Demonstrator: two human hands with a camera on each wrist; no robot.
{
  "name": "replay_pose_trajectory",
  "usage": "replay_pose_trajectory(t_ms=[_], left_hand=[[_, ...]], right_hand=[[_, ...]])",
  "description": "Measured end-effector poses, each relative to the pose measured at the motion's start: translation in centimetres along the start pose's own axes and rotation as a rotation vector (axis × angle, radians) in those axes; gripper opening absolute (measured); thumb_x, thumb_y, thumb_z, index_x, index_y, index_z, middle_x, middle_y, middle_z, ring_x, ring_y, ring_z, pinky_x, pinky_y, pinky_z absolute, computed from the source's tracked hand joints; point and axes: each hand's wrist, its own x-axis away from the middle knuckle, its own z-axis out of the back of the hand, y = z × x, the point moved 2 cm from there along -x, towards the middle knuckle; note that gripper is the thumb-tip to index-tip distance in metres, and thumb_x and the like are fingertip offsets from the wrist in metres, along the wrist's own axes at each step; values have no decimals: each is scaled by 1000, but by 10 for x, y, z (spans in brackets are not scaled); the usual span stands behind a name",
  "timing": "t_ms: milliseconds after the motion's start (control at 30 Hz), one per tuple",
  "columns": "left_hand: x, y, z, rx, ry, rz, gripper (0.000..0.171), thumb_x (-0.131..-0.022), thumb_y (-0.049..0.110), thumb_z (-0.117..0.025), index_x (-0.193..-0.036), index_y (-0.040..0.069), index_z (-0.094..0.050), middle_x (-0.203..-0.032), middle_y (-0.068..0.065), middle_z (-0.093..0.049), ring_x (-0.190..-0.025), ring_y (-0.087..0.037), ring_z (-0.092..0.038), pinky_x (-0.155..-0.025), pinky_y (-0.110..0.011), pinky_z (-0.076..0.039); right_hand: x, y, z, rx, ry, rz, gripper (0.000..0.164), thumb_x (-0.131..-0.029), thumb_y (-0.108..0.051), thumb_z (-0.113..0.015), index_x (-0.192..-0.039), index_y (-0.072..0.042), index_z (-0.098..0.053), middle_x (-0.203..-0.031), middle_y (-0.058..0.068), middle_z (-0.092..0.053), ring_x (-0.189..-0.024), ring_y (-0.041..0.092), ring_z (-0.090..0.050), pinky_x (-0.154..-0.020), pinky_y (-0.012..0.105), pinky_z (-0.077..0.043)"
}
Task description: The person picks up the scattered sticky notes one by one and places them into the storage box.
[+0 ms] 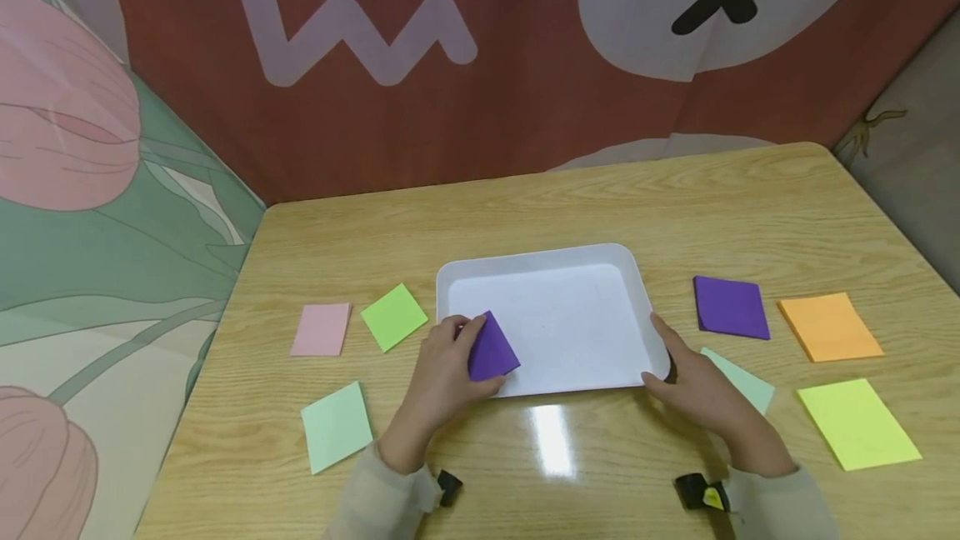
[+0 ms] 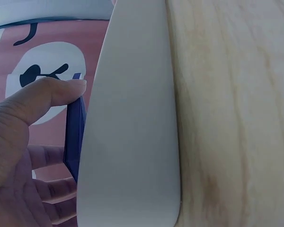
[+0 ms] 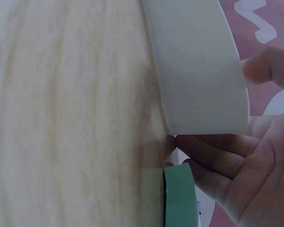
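Observation:
My left hand [image 1: 444, 369] pinches a purple sticky note pad [image 1: 492, 350] between thumb and fingers, over the front left part of a white tray [image 1: 562, 319]. In the left wrist view this pad [image 2: 74, 135] is tilted behind the tray's outer wall [image 2: 130, 118]. At the tray's front right corner, my right hand [image 1: 701, 386] grips the wall, thumb at the front rim and fingers along the right side. From the right wrist, the thumb [image 3: 270, 66] shows at the rim and fingertips touch the corner low down. A mint sticky note pad [image 1: 742, 382] lies partly hidden behind the right hand.
Left of the tray lie pink [image 1: 321, 330], lime green [image 1: 393, 317] and mint [image 1: 337, 427] sticky note pads. On the right are another purple pad [image 1: 731, 307], an orange pad [image 1: 830, 327] and a yellow pad [image 1: 858, 424]. A printed curtain [image 1: 525, 115] hangs behind the wooden table [image 1: 525, 205].

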Motion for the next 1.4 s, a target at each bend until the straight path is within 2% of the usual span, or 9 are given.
replay_pose_trajectory(t_ms=[533,933,1233,1400], left_hand=[[-5,-1,-9,-41,-37,-14,74,-60,36,-74,-121,5,-48,-107,-13,-46,-91,-25,-43,-78,-37,-36],[-5,-2,-13,-41,-76,12,72,-61,34,-74,-121,4,-49,-109,-15,-46,-92,-27,-43,-77,-38,-36],[-9,-6,-19,-107,-105,-24,70,-61,36,-73,-119,3,-51,-107,-14,-49,-91,-26,-45,-78,-36,-37],[-10,-8,-22,-130,-145,-12,69,-61,37,-73,-118,4,-51,-108,-14,-49,-93,-27,-45,-81,-37,-37]], right_hand=[[1,2,-1,-20,1,4,82,-79,-21,-59,-137,1,-4,-132,33,-19,-115,48,-24,-90,54,-25],[0,3,-1,-22,1,-4,82,-79,-20,-59,-137,1,-4,-133,33,-18,-116,48,-23,-91,54,-24],[0,2,-1,-22,-2,-9,82,-79,-21,-58,-137,1,-4,-133,33,-18,-116,48,-22,-91,54,-24],[0,2,-1,-20,-4,-17,83,-79,-21,-59,-137,0,-4,-133,33,-17,-116,48,-22,-91,55,-23]])
